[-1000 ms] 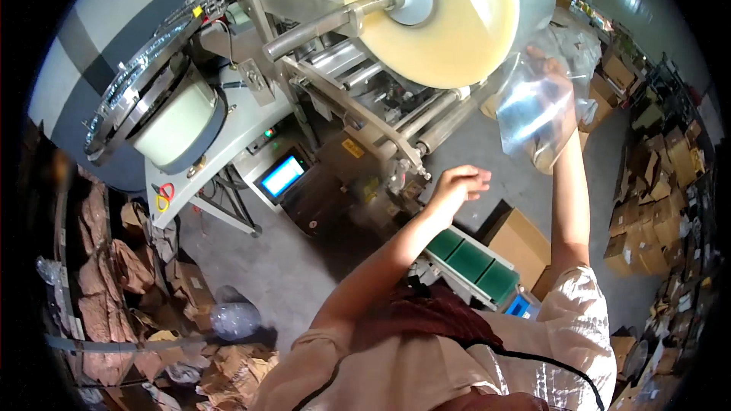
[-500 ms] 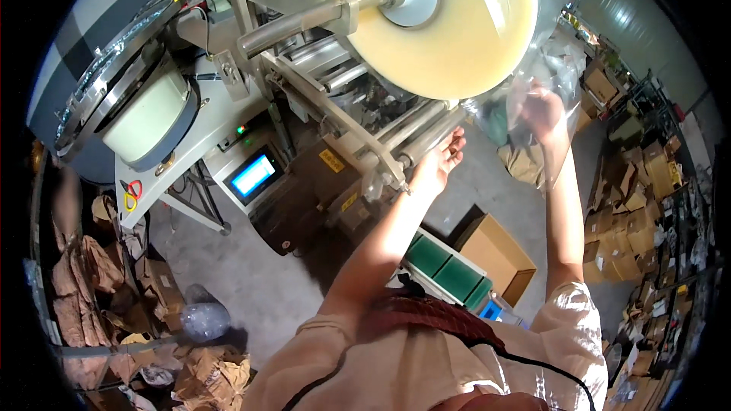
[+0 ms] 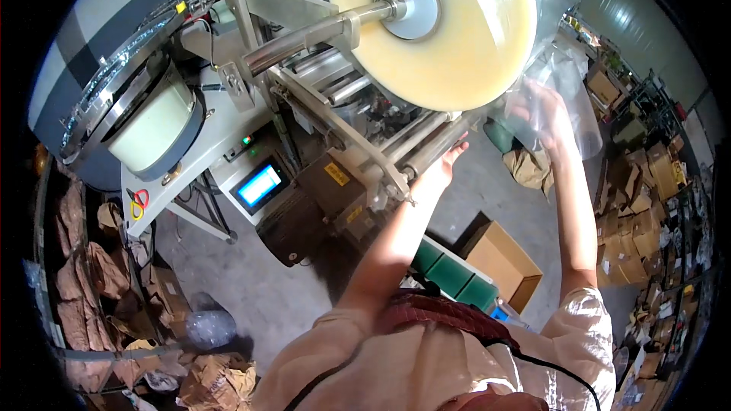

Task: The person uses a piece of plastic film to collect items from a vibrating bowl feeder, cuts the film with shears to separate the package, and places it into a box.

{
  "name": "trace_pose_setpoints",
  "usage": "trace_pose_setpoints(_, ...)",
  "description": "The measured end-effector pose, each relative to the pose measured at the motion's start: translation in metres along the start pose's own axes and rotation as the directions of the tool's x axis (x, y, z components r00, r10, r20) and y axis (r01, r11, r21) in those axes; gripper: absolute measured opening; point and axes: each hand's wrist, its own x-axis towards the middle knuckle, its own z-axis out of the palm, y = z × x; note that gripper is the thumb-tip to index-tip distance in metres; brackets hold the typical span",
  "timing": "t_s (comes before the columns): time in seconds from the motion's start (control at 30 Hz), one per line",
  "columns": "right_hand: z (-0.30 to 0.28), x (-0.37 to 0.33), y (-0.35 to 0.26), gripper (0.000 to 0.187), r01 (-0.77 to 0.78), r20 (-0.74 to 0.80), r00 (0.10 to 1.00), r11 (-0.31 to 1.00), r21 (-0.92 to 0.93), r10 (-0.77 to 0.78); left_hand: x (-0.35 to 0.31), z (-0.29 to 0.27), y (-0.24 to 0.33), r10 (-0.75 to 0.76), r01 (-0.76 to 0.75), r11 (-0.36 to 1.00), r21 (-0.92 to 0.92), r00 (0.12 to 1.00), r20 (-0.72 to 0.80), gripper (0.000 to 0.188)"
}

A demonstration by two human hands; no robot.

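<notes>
A large roll of clear plastic film (image 3: 449,65), yellowish at its end face, sits on a metal shaft (image 3: 304,38) at the top of a machine. Below it run steel rollers (image 3: 428,154). My left hand (image 3: 442,167) is beside the end of these rollers, fingers apart and stretched, partly behind a roller, with nothing seen in them. To the right of the roll, my right hand (image 3: 553,123) is closed on the loose transparent plastic film (image 3: 585,125). The film partly covers its fingers.
A lit control screen (image 3: 260,186) and a round feeder bowl (image 3: 156,125) stand at the left; scissors (image 3: 138,204) lie on the white table (image 3: 152,192). An open cardboard box (image 3: 502,259) and a green conveyor (image 3: 449,274) are near me. Shelves of cartons (image 3: 628,247) line the right.
The loose film has shifted, and its free edge now hangs to the right of my right hand. My left hand's fingers have straightened by the rollers. The view has shifted slightly.
</notes>
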Motion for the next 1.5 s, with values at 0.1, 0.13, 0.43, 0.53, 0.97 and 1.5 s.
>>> trace_pose_setpoints(0.1,0.007,-0.001,-0.005,0.031,0.039,-0.106,0.993,0.997,-0.072,-0.047,0.006,-0.003,0.001,0.031,-0.032,0.999,0.036,0.999,0.045,0.034)
trace_pose_setpoints(0.13,0.005,0.000,-0.003,0.031,0.043,-0.111,0.993,0.996,-0.074,-0.051,0.007,-0.002,0.001,0.027,-0.029,0.999,0.036,0.998,0.049,0.034)
trace_pose_setpoints(0.43,-0.006,-0.003,-0.006,0.023,0.082,-0.108,0.988,0.961,-0.265,-0.114,0.004,0.000,-0.002,0.017,-0.014,0.999,0.029,0.996,-0.084,0.033)
trace_pose_setpoints(0.53,-0.004,-0.002,-0.007,0.021,0.085,-0.065,0.992,0.947,-0.310,-0.111,0.011,-0.011,-0.002,0.018,-0.019,1.000,-0.018,0.998,-0.061,0.032)
trace_pose_setpoints(0.97,-0.022,0.012,-0.015,0.013,0.457,0.210,0.884,0.673,-0.581,-0.418,0.001,0.017,0.003,-0.004,0.001,1.000,-0.018,0.983,-0.183,0.038)
trace_pose_setpoints(1.5,-0.018,0.002,0.008,0.011,0.641,0.214,0.757,0.640,-0.424,-0.617,0.022,-0.013,-0.016,0.034,-0.034,0.999,-0.034,0.999,-0.012,0.032)
